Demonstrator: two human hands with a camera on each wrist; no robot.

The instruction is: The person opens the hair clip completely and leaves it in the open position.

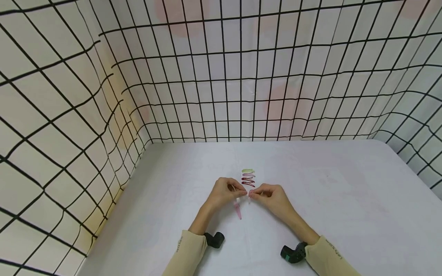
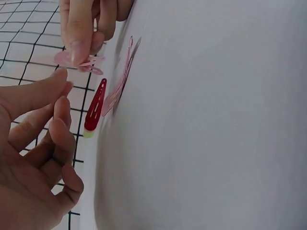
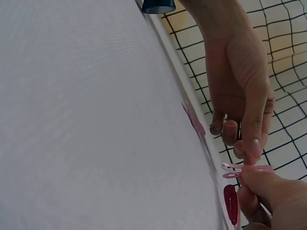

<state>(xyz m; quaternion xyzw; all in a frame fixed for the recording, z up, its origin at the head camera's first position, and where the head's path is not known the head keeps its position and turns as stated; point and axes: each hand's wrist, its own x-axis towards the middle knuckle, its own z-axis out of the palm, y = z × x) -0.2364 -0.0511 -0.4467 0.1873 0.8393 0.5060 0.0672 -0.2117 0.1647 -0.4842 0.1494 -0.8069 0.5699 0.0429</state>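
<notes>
My right hand (image 1: 272, 197) pinches a pink snap hair clip (image 2: 89, 64) between thumb and forefinger, and the clip's two arms stand apart. Close beside it is my left hand (image 1: 224, 191), its thumb and forefinger tips together at the clip. Whether those tips grip anything is hard to see. Below the left hand, a pink hair clip (image 1: 238, 211) lies on the table. Just beyond both hands lies a stack of hair clips: dark red (image 1: 248, 184), red (image 1: 248, 179), pink-purple (image 1: 248, 174) and yellow-green (image 1: 248, 170).
A white cloth covers the table (image 1: 328, 184). Black wire mesh (image 1: 224, 82) borders its back and sides, with pale sheeting behind. Each wrist wears a black camera, one (image 1: 215, 240) on the left and one (image 1: 293, 253) on the right.
</notes>
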